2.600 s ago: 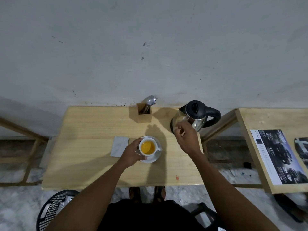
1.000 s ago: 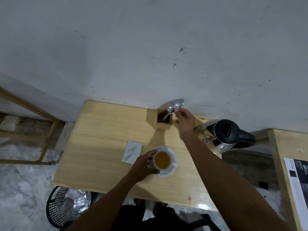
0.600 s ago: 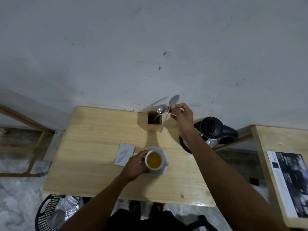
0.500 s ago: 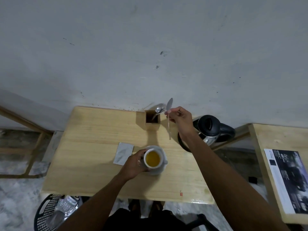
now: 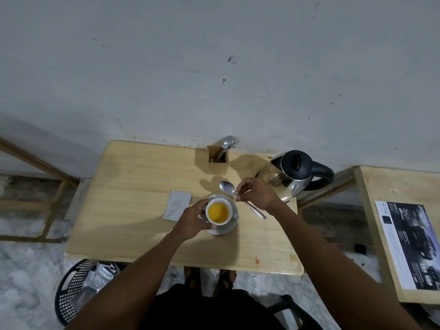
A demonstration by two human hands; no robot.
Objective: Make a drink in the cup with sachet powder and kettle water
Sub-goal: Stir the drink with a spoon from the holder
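A white cup holding an orange-yellow drink is seen standing on a white saucer near the middle of a light wooden table. The cup is gripped at its left side by the left hand, fingers curled around the wall. A metal spoon is pinched near the neck between the fingertips of the right hand, held above the table just beyond the cup, bowl toward the far left and handle slanting down to the right. A silvery sachet (flat on the table) is found just left of the saucer. A wooden cutlery holder with cutlery is placed at the far edge, and a steel kettle with a black lid at the far right corner.
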